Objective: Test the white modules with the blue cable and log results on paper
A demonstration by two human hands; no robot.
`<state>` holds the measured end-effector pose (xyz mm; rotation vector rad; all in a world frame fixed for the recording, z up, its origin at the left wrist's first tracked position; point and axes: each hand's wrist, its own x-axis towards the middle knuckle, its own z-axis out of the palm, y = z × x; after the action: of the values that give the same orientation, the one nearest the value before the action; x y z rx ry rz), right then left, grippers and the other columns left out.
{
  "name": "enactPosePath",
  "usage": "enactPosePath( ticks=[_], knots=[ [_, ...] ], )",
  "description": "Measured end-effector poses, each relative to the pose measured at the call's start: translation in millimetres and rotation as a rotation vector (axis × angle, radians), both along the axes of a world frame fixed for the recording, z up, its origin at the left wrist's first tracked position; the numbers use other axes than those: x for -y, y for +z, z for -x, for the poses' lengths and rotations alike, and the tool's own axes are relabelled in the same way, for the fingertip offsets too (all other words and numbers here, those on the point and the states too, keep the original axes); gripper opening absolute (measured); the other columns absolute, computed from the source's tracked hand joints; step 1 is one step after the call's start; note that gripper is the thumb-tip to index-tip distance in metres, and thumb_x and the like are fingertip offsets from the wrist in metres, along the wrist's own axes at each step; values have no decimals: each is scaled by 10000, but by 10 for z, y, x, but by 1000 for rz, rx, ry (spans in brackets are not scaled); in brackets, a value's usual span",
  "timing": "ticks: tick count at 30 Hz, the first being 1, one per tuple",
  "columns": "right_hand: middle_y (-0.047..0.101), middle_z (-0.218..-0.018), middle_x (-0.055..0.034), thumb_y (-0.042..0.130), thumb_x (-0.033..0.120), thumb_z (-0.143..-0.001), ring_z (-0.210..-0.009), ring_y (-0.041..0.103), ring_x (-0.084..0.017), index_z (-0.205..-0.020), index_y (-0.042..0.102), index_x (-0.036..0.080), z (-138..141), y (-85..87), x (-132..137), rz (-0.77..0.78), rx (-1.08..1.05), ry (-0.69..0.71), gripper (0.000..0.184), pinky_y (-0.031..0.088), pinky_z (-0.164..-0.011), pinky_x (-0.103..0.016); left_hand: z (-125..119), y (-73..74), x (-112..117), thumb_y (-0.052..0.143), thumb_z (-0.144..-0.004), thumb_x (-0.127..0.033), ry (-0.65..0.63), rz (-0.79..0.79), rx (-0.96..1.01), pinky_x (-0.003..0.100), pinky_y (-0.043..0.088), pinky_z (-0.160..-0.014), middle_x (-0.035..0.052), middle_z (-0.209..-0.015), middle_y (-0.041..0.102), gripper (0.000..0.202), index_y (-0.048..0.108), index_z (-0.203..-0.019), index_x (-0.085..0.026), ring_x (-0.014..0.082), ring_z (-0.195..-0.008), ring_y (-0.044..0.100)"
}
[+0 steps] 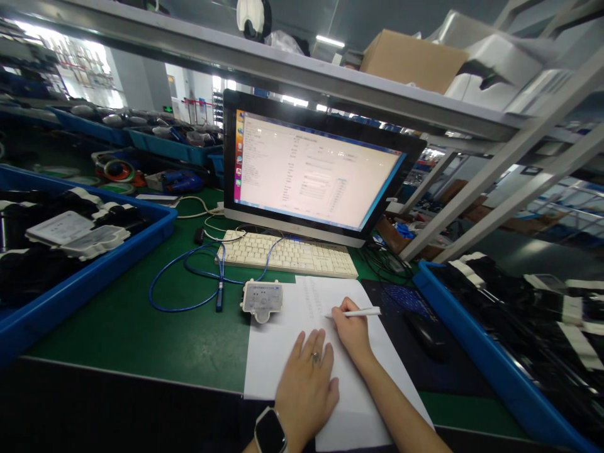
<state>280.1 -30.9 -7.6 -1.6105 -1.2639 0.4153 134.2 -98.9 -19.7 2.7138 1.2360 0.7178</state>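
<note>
My right hand (pixel 352 328) is closed around a white pen (pixel 363 312), whose tip touches a sheet of white paper (pixel 268 358). Columns of faint handwriting run down the upper part of the sheet, too small to read. Flat on the paper rests my left hand (pixel 309 377), fingers stretched out, with a ring on one finger and a watch (pixel 270 431) at the wrist. A small pale device (pixel 262 301) with a printed label sits on the sheet's upper left corner. Beyond the paper lies a white keyboard (pixel 287 253).
A lit monitor (pixel 311 170) stands behind the keyboard. On the green table, a blue cable (pixel 163 308) lies coiled left of the device. A black mouse (pixel 425 336) rests on a dark pad to the right. Blue bins (pixel 155 236) of black parts flank both sides; a shelf (pixel 302 69) spans above.
</note>
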Motion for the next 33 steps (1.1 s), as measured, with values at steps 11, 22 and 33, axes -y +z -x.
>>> enactPosePath(
  ticks=[11, 22, 33],
  knots=[
    [375, -380, 82, 486, 268, -624, -419, 372, -119, -477, 341, 245, 36, 27, -1, -5, -28, 46, 208, 320, -464, -242, 16, 51, -2, 448, -880, -392, -7, -23, -36, 435, 316, -1061, 145, -1348, 485, 450, 504, -1239, -128, 262, -1251, 442],
    [352, -378, 88, 512, 278, -595, -414, 345, -102, -473, 331, 238, 6, 3, -29, -11, -174, 11, 222, 306, -455, -237, 14, 16, -15, 453, -878, -386, -12, -38, -41, 447, 328, -1060, 143, -1344, 490, 452, 493, -1248, -128, 264, -1256, 437],
    [470, -423, 56, 573, 418, -585, -294, 290, -53, -596, 404, 223, -498, 279, -21, 193, -453, 0, 259, 167, -304, -184, 631, 318, -179, 444, -847, -164, 151, -266, 127, 437, 408, -1020, 115, -1324, 497, 398, 466, -1245, -162, 252, -1233, 446]
  ],
)
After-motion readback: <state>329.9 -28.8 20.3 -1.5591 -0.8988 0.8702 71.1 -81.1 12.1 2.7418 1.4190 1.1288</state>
